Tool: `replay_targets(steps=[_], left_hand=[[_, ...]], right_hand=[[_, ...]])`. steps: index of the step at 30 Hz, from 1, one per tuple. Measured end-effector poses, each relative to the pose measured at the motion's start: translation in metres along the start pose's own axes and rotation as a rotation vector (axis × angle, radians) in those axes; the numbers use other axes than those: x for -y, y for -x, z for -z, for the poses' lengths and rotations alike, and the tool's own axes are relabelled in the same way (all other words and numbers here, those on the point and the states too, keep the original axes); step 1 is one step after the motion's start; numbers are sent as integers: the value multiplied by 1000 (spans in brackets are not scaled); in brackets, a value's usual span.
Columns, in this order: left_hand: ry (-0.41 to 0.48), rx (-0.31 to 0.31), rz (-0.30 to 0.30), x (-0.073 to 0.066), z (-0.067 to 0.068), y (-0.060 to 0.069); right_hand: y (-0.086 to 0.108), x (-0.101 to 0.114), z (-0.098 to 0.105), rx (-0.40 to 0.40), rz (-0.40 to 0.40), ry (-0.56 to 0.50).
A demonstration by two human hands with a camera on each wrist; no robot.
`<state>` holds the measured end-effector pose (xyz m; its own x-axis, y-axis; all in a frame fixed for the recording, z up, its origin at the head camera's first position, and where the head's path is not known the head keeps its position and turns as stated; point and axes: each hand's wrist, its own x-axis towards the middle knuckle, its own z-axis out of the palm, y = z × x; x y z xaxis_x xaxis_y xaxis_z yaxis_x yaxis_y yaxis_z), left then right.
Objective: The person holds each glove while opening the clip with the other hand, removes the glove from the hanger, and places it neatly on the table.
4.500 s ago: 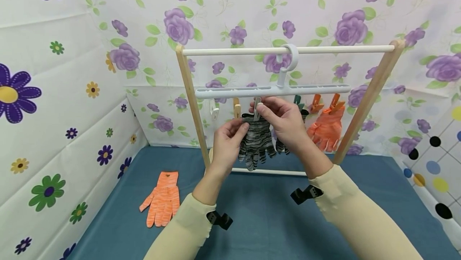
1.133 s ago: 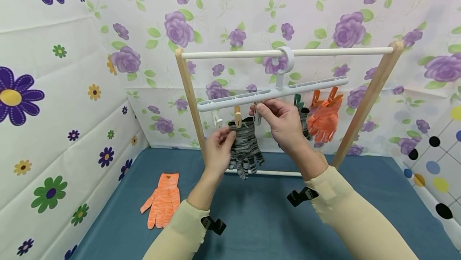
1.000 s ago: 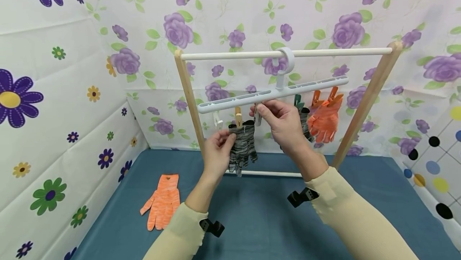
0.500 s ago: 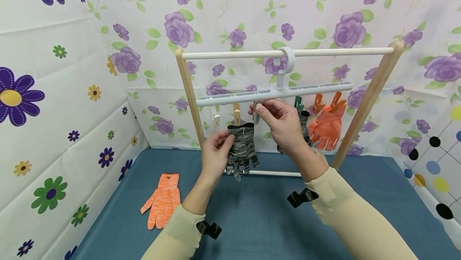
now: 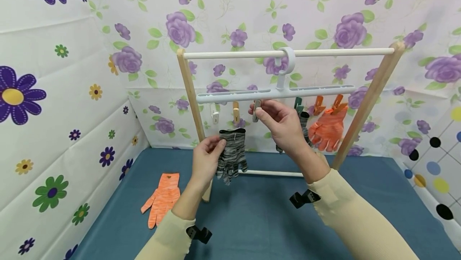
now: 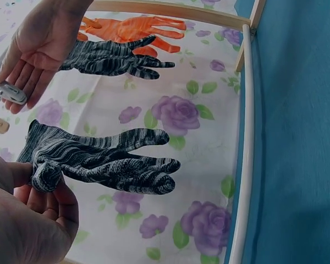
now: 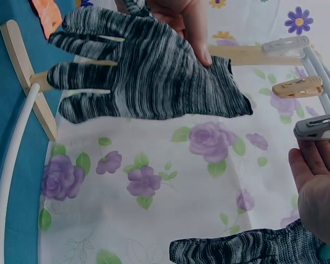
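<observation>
My left hand (image 5: 207, 159) pinches the cuff edge of a black-and-grey knit glove (image 5: 232, 152), which hangs fingers down below the hanger. Its cuff is apart from every clothespin. The right hand (image 5: 282, 126) holds a grey clothespin (image 5: 256, 111) under the middle of a white hanger (image 5: 245, 95); in the right wrist view this grey clothespin (image 7: 316, 126) lies between thumb and fingers with nothing in its jaws. A second black-and-grey glove (image 5: 304, 126), partly hidden behind the right hand, hangs from a green clothespin (image 5: 298, 105).
The hanger hooks over the white rod (image 5: 230, 55) of a wooden-sided rack (image 5: 371, 102). White (image 5: 215, 114) and tan (image 5: 235, 112) clothespins hang at its left. An orange glove (image 5: 329, 128) hangs from orange clothespins at right. Another orange glove (image 5: 163, 198) lies on the blue cloth (image 5: 259, 220).
The left hand has carried the glove left and down, away from the grey clothespin where its cuff was. The hanger, tilted a second ago, is now nearly level. The right hand stays on the clothespin.
</observation>
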<state>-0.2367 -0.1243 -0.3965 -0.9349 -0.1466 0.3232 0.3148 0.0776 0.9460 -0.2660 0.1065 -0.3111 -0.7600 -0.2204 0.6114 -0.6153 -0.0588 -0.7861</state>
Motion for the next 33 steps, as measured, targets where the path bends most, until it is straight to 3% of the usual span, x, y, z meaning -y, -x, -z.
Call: replay_targets(steps=[16,33], left_hand=[[-63,28,77,9,24,11],[-163,53,152,22,39,20]], right_hand=[[4,2,4,39,18,20],[8,1,7,30,61,49]])
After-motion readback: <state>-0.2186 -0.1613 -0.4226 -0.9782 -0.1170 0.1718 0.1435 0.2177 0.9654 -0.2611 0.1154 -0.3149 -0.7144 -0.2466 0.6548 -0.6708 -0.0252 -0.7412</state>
